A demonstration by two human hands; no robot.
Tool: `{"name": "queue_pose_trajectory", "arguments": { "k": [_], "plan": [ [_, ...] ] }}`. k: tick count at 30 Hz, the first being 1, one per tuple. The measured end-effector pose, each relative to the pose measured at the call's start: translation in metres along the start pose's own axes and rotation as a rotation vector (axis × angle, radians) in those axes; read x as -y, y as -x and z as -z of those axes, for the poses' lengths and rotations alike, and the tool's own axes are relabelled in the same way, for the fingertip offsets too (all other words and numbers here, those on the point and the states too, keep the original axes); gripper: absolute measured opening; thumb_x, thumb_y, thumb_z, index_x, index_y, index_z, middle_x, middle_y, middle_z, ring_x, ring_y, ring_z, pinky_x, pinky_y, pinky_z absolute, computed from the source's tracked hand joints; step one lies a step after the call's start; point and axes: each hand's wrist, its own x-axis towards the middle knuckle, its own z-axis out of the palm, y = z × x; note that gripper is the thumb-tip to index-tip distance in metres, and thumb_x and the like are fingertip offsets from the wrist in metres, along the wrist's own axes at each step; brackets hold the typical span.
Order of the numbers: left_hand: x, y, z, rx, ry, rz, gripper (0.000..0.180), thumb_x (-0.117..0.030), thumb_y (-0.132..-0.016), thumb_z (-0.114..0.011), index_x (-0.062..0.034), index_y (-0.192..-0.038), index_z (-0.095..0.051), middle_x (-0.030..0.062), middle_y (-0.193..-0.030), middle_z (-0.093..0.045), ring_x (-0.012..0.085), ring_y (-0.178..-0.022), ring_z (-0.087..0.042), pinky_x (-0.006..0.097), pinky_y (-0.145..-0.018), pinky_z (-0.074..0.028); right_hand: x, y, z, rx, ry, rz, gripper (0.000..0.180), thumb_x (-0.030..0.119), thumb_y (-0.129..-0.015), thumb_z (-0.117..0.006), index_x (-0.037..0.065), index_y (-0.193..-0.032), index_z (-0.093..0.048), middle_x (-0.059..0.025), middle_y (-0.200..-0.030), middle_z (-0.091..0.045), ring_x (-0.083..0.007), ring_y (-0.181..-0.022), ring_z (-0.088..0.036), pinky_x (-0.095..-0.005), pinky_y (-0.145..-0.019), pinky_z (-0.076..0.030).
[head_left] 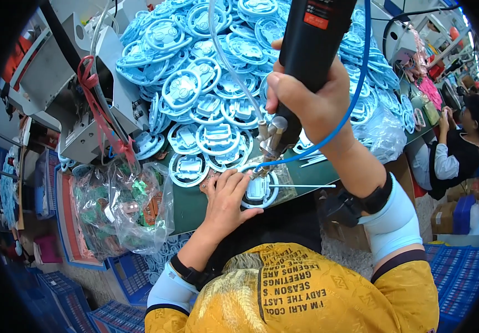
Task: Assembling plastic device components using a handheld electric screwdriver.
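A clear plastic bag [125, 208] of green and orange parts is lying at the left of the green table, its top gathered under a red strap. A second clear bag [383, 130] is sitting crumpled at the table's right edge, beside the blue rings. An orange-red label [316, 21] is showing on the black tool's body near the top. Brown cartons [444, 213] are standing on the floor at far right.

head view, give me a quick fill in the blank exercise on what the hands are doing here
1. The right hand grips a black electric ____.
2. The left hand presses down a ____-coloured toy steering wheel part.
3. A blue ____ runs from the tool's tip past the right wrist.
4. Left of the left hand lies a clear ____ of green circuit boards.

Missing words: screwdriver; light blue; hose; bag
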Motion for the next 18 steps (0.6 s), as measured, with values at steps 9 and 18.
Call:
{"name": "queue_pose_trajectory", "arguments": {
  "k": [9,18],
  "plan": [
    [-0.004,-0.019,-0.019,-0.136,-0.044,0.087,0.097,-0.037,-0.054,-0.091,-0.003,-0.136,-0.05,0.0117,-0.121,-0.054,0.0322,-0.122,-0.046,0.048,-0.102,-0.03,0.027,0.01,0.004,-0.053,0.091,0.066,0.038,0.006,-0.085,-0.064,-0.007,-0.119,-0.052,-0.0075,-0.079,-0.058,-0.0165,-0.062,-0.063,-0.0295,-0.058,-0.053],
    [-0.006,-0.021,-0.018,-0.123,-0.043,0.085,0.097,-0.036,-0.055,-0.091,-0.0027,-0.136,-0.05,0.0119,-0.12,-0.053,0.033,-0.122,-0.045,0.049,-0.102,-0.03,0.013,0.014,0.007,-0.084,0.161,0.054,0.035,0.004,-0.084,-0.064,-0.006,-0.116,-0.053,-0.0075,-0.078,-0.058,-0.017,-0.062,-0.064,-0.0297,-0.058,-0.053]
  ]
}}
